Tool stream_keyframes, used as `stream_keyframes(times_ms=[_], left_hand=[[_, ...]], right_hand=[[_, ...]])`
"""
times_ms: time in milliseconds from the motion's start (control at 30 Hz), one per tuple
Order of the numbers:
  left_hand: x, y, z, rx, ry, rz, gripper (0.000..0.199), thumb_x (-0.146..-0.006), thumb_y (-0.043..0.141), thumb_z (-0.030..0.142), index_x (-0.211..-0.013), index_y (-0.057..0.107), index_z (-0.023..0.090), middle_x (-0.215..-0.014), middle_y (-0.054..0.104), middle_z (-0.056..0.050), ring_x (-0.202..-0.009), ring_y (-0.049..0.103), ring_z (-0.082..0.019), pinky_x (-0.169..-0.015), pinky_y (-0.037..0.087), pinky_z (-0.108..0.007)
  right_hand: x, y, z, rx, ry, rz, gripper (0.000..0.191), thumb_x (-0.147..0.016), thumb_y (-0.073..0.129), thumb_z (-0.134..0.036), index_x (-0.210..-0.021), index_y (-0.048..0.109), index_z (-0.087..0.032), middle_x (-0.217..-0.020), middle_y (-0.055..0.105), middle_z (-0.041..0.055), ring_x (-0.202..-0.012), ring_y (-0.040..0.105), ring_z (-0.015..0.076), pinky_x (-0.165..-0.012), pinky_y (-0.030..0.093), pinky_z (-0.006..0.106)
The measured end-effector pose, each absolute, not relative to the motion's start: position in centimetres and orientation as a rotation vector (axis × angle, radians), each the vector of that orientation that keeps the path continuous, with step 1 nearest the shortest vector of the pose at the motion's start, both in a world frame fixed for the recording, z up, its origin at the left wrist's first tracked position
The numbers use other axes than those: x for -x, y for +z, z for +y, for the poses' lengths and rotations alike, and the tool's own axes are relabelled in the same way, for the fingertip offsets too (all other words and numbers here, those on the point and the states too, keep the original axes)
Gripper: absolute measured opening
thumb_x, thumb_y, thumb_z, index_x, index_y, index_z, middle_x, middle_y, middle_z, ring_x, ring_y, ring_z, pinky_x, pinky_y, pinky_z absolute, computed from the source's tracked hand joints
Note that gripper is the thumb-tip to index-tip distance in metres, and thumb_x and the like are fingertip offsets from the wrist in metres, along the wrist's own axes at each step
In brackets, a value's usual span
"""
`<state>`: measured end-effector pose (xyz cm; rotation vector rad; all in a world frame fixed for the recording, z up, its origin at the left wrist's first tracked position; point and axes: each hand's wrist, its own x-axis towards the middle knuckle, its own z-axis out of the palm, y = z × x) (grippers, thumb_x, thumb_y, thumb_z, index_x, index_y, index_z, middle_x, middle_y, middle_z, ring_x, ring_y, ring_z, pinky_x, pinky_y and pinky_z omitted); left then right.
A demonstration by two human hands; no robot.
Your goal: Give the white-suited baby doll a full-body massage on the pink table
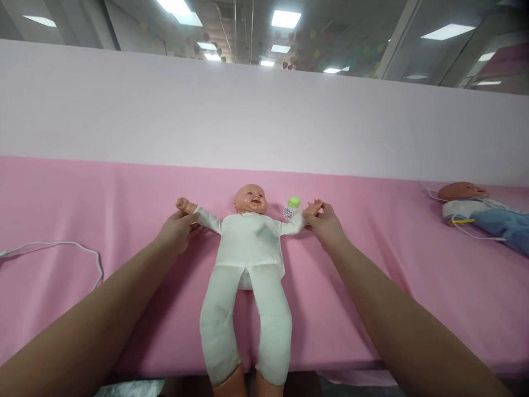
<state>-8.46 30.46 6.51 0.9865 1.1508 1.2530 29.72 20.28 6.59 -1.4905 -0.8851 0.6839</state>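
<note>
A baby doll (252, 240) in a white top and white trousers lies on its back, head away from me, both arms stretched out sideways. My left hand (177, 229) pinches the doll's arm on the left near its wrist, at the sleeve end. On the other side, my right hand (325, 223) has thumb and fingers closed around the doll's other wrist. Just behind that arm stands a small bottle (292, 205) with a green cap and a printed label, partly hidden by the sleeve. The doll's feet hang past the near edge.
Pink cloth (355, 309) covers the table, which ends at a white wall (264, 116) at the back. A second doll (487, 212) in blue clothing lies at the far right with thin white cords on it. A white cable (78, 244) runs across the left side.
</note>
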Motion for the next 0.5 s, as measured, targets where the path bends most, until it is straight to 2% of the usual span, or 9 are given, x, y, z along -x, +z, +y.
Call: stream_keyframes(times_ms=[67,133,233,300,400,500], left_hand=[[8.8,6.4,31.2,-0.816,1.220,1.179,0.010,-0.092,0.062,0.007,-0.099,0.063,0.014,-0.094,0.073,-0.011,-0.091,0.075,-0.024,-0.090,0.063,-0.039],[9.0,6.4,31.6,-0.757,1.205,1.167,0.012,-0.093,0.057,0.003,-0.098,0.063,0.013,-0.090,0.073,-0.012,-0.087,0.075,-0.022,-0.087,0.063,-0.036],[9.1,6.4,31.6,-0.737,1.200,1.167,0.009,-0.094,0.058,0.007,-0.097,0.064,0.013,-0.086,0.072,-0.010,-0.083,0.074,-0.020,-0.083,0.064,-0.033],[8.9,6.3,31.4,-0.767,1.211,1.159,0.006,-0.095,0.061,0.012,-0.100,0.064,0.013,-0.089,0.072,-0.010,-0.085,0.074,-0.020,-0.084,0.063,-0.033],[8.5,6.7,30.3,-0.919,1.287,1.067,0.020,-0.090,0.071,0.018,-0.109,0.063,0.016,-0.104,0.074,-0.010,-0.098,0.074,-0.024,-0.090,0.062,-0.037],[7.7,7.5,28.5,-1.270,1.322,0.938,0.025,-0.083,0.080,0.025,-0.102,0.066,0.020,-0.105,0.072,-0.008,-0.104,0.072,-0.025,-0.094,0.060,-0.040]], right_hand=[[-30.7,6.1,20.8,1.457,0.855,-0.741,0.055,-0.081,0.081,-0.023,-0.128,0.052,-0.024,-0.129,0.068,0.0132,-0.104,0.074,0.0253,-0.083,0.068,0.038],[-31.2,5.6,21.1,1.447,0.985,-0.670,0.043,-0.082,0.079,-0.019,-0.117,0.055,-0.020,-0.118,0.071,0.0145,-0.098,0.076,0.0244,-0.082,0.069,0.037],[-31.4,5.2,21.3,1.425,1.045,-0.646,0.037,-0.082,0.079,-0.017,-0.112,0.056,-0.019,-0.109,0.073,0.0144,-0.093,0.076,0.0246,-0.082,0.069,0.037],[-31.1,5.4,21.2,1.378,0.994,-0.661,0.048,-0.080,0.080,-0.018,-0.121,0.054,-0.020,-0.119,0.071,0.0149,-0.099,0.076,0.0261,-0.083,0.069,0.040],[-30.0,6.2,20.7,1.336,0.758,-0.792,0.074,-0.077,0.084,-0.022,-0.140,0.046,-0.026,-0.137,0.065,0.0137,-0.112,0.073,0.0272,-0.088,0.068,0.042],[-28.0,7.3,19.4,1.331,0.493,-1.055,0.085,-0.077,0.084,-0.028,-0.151,0.041,-0.029,-0.139,0.065,0.0119,-0.114,0.072,0.0270,-0.098,0.063,0.046]])
